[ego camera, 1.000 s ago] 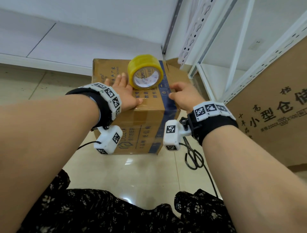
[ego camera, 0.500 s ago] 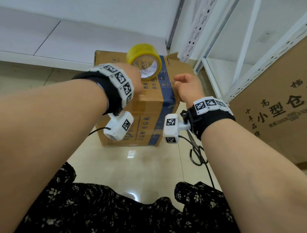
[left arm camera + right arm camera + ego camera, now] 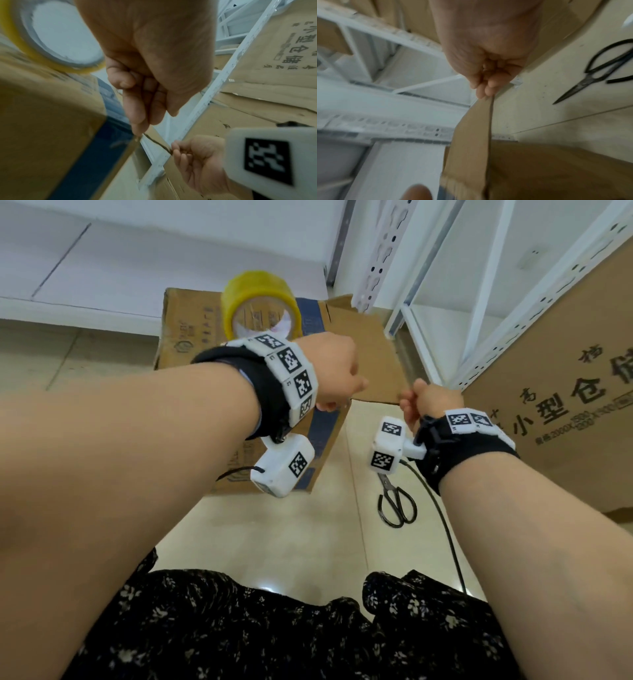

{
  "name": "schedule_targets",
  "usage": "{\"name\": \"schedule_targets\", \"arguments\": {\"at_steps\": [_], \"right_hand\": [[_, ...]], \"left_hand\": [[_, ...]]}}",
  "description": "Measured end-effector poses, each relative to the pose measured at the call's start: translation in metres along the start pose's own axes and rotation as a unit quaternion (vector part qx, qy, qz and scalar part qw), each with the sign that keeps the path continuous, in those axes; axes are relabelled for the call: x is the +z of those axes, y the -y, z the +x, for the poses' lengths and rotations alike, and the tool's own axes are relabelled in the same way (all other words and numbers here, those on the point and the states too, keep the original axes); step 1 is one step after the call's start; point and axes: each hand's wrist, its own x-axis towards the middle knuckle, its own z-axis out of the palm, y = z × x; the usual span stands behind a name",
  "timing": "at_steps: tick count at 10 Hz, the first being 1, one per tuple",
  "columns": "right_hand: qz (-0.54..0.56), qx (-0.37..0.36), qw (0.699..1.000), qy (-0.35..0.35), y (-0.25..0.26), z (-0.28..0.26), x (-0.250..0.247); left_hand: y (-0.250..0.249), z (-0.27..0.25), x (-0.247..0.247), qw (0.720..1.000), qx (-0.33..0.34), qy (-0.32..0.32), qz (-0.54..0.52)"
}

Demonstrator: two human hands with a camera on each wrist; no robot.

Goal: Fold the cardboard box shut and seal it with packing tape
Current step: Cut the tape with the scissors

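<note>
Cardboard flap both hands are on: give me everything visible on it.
The flap is plain brown corrugated cardboard, unprinted on the face shown, hinged to the right side of the box beside its blue stripe. It is swung open, sticking out sideways toward the white shelving, not folded over the top. The left hand pinches its near edge by the box corner; the right hand pinches the outer corner of that edge. The wrist views show the thin edge running between both pinches.
</note>
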Motion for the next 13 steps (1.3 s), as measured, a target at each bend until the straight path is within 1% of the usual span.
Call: {"name": "schedule_targets", "arguments": {"at_steps": [1,2,3,4,5,6,7,8,9,10,11,12,13], "right_hand": [[0.026,0.072,0.997,0.019,-0.03,0.018,-0.028],[-0.04,0.108,0.99,0.084,-0.063,0.036,-0.063],[-0.389,-0.003,0.906,0.167,-0.095,0.054,-0.095],[-0.543,-0.013,0.823,0.164,-0.131,0.071,-0.117],[-0.556,-0.016,0.816,0.159,-0.144,0.083,-0.124],[-0.541,0.0,0.827,0.154,-0.149,0.09,-0.121],[-0.585,-0.01,0.791,0.18,-0.17,0.105,-0.117],[-0.541,0.027,0.811,0.22,-0.206,0.134,-0.103],[-0.537,0.074,0.822,0.177,-0.216,0.151,-0.092],[-0.582,0.061,0.793,0.171,-0.23,0.165,-0.079],[-0.636,0.065,0.746,0.189,-0.245,0.176,-0.068],[-0.474,0.123,0.859,0.148,-0.235,0.153,-0.064],[-0.494,0.13,0.853,0.111,-0.261,0.155,-0.072]], "left_hand": [[-0.024,0.011,0.016,0.999,0.035,0.027,0.01],[-0.047,0.023,0.037,0.994,0.073,0.053,0.059],[-0.061,0.033,0.069,0.987,0.087,0.097,0.095],[-0.068,0.042,0.098,0.983,0.06,0.152,0.077],[-0.071,0.053,0.125,0.981,0.023,0.182,0.062],[-0.072,0.064,0.148,0.976,0.008,0.205,0.071],[-0.068,0.073,0.162,0.972,0.004,0.218,0.086],[-0.062,0.079,0.177,0.967,0.0,0.234,0.097],[-0.054,0.081,0.19,0.961,-0.003,0.253,0.112],[-0.043,0.083,0.199,0.956,-0.015,0.27,0.117],[-0.034,0.086,0.207,0.951,-0.032,0.285,0.12],[-0.03,0.087,0.209,0.947,-0.039,0.292,0.125],[-0.027,0.088,0.211,0.946,-0.037,0.293,0.136]]}}
